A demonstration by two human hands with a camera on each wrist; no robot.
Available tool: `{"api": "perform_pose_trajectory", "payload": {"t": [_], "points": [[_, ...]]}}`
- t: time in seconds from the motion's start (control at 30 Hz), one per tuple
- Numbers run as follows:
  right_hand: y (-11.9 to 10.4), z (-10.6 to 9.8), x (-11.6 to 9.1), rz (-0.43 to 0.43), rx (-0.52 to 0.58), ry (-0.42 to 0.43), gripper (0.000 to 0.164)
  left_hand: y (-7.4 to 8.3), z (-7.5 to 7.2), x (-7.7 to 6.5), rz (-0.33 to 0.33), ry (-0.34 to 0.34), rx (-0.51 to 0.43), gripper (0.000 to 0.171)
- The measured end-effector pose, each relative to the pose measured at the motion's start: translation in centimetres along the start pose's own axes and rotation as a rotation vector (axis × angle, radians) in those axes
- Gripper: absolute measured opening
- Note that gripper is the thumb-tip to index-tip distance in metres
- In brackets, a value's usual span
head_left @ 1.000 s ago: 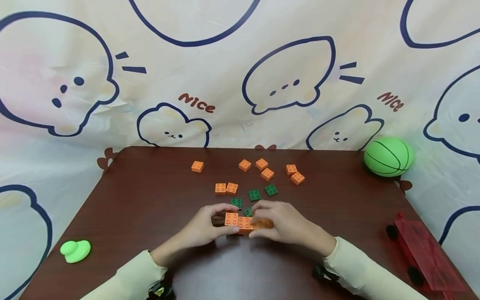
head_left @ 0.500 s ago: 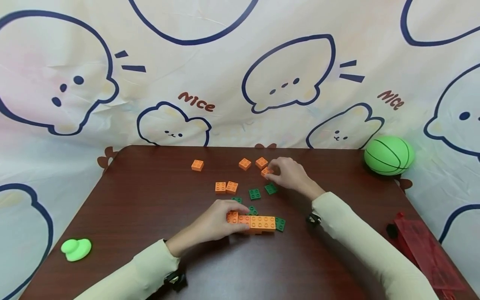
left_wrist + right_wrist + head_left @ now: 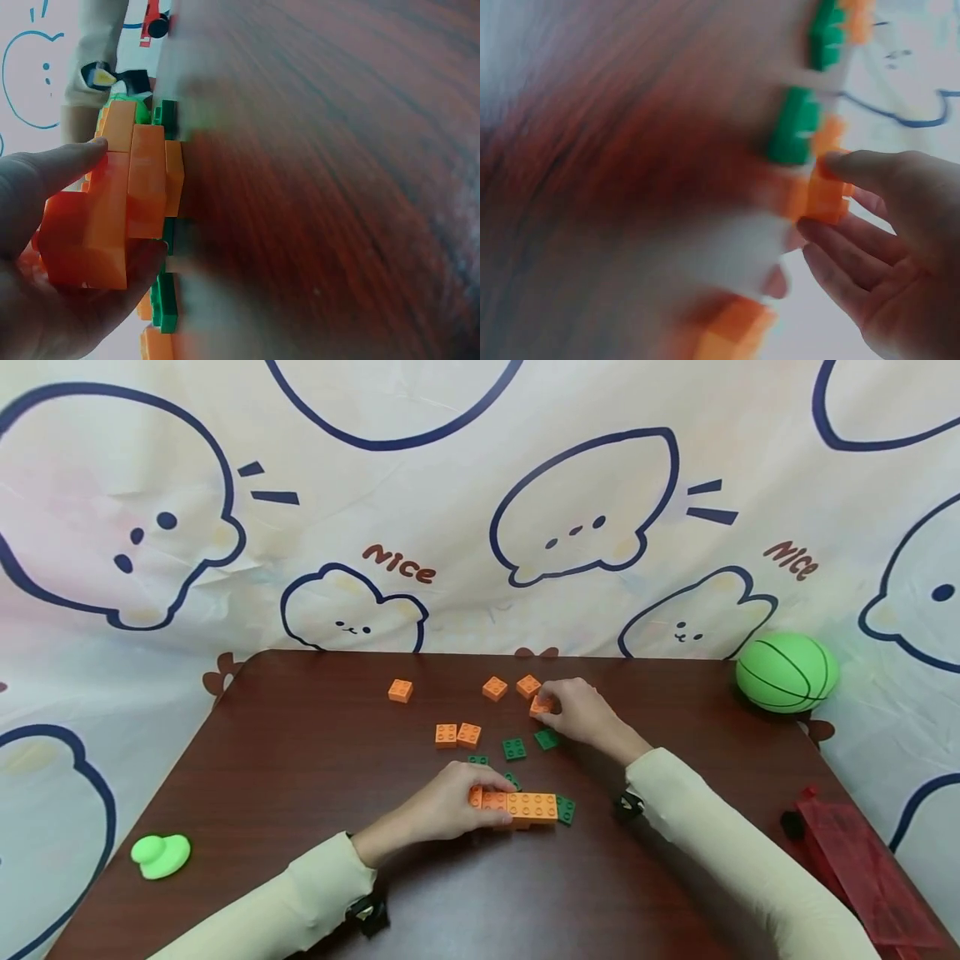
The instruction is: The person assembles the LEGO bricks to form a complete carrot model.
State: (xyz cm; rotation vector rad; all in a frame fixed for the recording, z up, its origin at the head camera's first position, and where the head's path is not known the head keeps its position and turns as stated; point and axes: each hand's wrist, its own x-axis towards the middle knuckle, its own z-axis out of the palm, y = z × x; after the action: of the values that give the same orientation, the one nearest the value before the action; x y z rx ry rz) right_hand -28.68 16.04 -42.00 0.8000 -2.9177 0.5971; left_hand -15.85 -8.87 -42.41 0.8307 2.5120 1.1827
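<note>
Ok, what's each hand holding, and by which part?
Left hand: the joined orange bricks, by their left end. Right hand: a single orange brick, by its sides.

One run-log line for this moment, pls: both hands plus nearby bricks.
left hand: grips joined orange bricks | right hand: pinches single orange brick | nearby: green bricks

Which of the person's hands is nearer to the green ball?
Right. The right hand pinches an orange brick left of the green ball; the left hand is farther left and lower in the head view, holding joined orange bricks.
</note>
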Motion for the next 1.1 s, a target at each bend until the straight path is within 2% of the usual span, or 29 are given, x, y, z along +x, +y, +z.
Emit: {"api": "perform_pose_trajectory", "payload": {"t": [0.13,0.33,0.53,0.8,1.1], "points": [[-1.6,-2.0,-1.9,-0.087,0.062,-0.04,0.017,-0.3,-0.1,0.1,-0.001,0.009,-0.005,0.03],[-3.7,-3.9,-6.4,-0.252,0.195,-0.124,0.016,-0.2,-0.2,0.0,-0.028,0.01,-0.037,0.031],[-4.3,-3.9,-9.6,-0.291,0.242,-0.173,0.014,-0.2,0.3,0.0,-0.056,0.028,-0.059,0.031],[-4.8,-2.7,-10.4,-0.37,0.279,-0.126,0.011,-0.3,0.4,0.0,-0.047,0.053,-0.023,0.029],[-4.9,-2.3,-10.2,-0.355,0.292,-0.148,0.014,-0.4,0.4,-0.1,-0.019,0.061,-0.02,0.029]]}}
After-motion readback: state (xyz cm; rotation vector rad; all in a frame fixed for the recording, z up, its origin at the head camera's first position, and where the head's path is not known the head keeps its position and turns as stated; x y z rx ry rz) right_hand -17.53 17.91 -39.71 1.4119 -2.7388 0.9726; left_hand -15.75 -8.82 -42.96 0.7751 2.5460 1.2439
